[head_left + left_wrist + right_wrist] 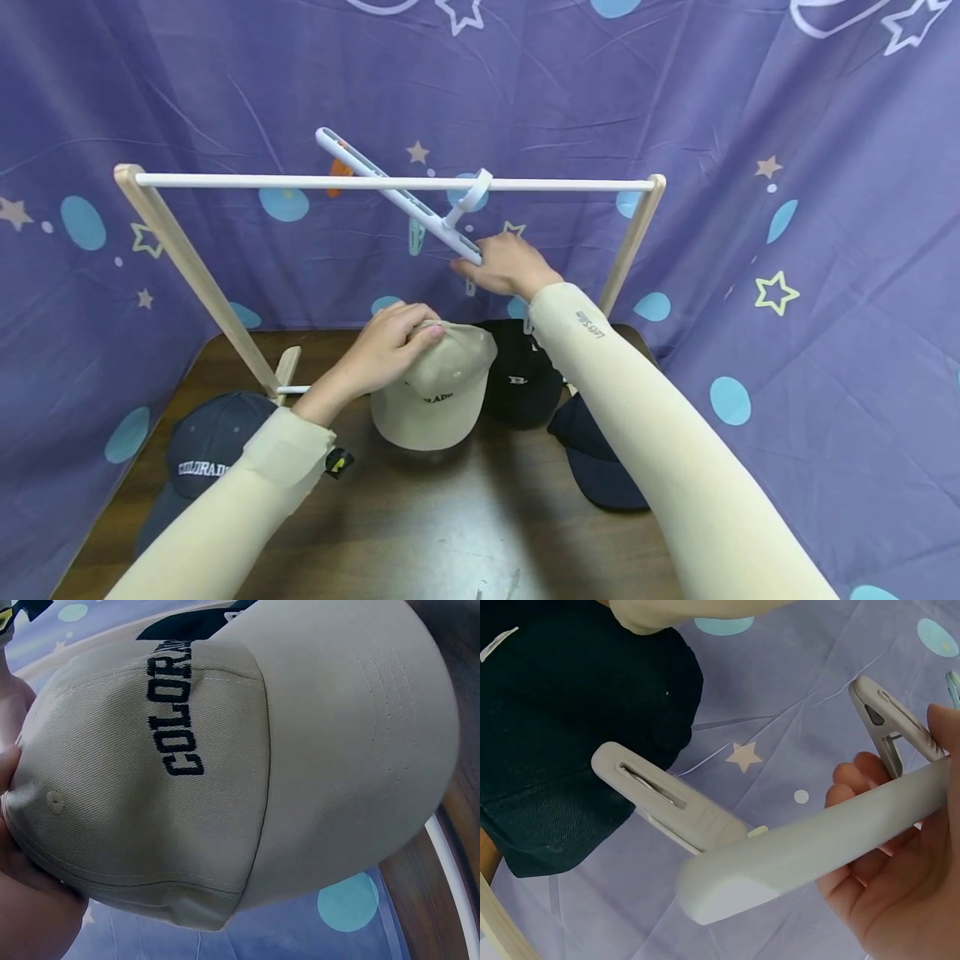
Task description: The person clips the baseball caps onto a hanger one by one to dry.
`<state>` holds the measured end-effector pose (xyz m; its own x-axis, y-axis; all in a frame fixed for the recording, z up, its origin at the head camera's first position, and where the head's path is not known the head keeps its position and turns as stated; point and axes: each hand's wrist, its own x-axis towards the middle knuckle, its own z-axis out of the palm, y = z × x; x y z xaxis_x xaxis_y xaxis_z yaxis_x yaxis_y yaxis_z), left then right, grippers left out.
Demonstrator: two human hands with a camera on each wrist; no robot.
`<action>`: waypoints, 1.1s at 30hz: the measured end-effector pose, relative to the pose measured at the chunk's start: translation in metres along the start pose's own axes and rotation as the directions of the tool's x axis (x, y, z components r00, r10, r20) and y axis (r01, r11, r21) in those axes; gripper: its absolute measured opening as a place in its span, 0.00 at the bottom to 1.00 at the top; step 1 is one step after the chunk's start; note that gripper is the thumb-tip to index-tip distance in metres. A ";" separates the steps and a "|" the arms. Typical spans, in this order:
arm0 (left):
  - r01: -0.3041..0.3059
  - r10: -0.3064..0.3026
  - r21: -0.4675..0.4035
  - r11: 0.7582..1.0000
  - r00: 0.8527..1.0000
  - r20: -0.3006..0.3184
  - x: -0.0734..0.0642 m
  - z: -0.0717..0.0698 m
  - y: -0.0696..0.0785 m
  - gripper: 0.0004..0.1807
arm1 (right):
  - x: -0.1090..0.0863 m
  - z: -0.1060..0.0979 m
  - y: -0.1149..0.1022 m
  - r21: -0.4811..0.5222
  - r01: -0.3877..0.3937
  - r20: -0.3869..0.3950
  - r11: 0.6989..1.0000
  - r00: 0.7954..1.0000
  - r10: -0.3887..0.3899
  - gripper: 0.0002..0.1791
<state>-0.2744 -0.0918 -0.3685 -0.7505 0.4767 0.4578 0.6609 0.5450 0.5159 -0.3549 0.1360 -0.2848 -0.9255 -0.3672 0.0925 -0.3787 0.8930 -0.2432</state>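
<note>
Two navy cloth caps [210, 437] part-hidden by sleeves [663, 425] | one beige cloth cap [431, 417] pinched, left hand [386, 346] | one white plastic hanger [427, 218] gripped, right hand [513, 265]

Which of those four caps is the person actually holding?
The beige cap, gripped by the left hand. It is the only light one; the other three caps are dark, and the right hand holds the hanger.

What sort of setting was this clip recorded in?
Probably a staged indoor tabletop set: a printed purple cloth backdrop, a brown wood-look table with a hanging rack and caps.
</note>
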 end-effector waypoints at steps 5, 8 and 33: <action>-0.003 0.003 0.003 1.000 1.000 -0.005 0.000 0.001 -0.001 0.08 | -0.003 0.001 0.001 0.002 0.017 0.005 1.000 1.000 -0.017 0.24; -0.007 0.007 0.003 1.000 1.000 -0.005 -0.001 0.002 -0.001 0.08 | -0.004 0.002 0.001 -0.001 0.031 0.002 1.000 1.000 -0.031 0.23; 0.023 -0.023 -0.002 1.000 1.000 0.018 0.002 0.007 0.000 0.09 | -0.008 0.002 0.009 0.140 0.136 -0.019 0.981 0.991 -0.135 0.17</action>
<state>-0.2756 -0.0863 -0.3726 -0.7652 0.4763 0.4331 0.6437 0.5542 0.5278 -0.3510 0.1463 -0.2899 -0.8660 -0.4793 0.1424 -0.4963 0.7896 -0.3608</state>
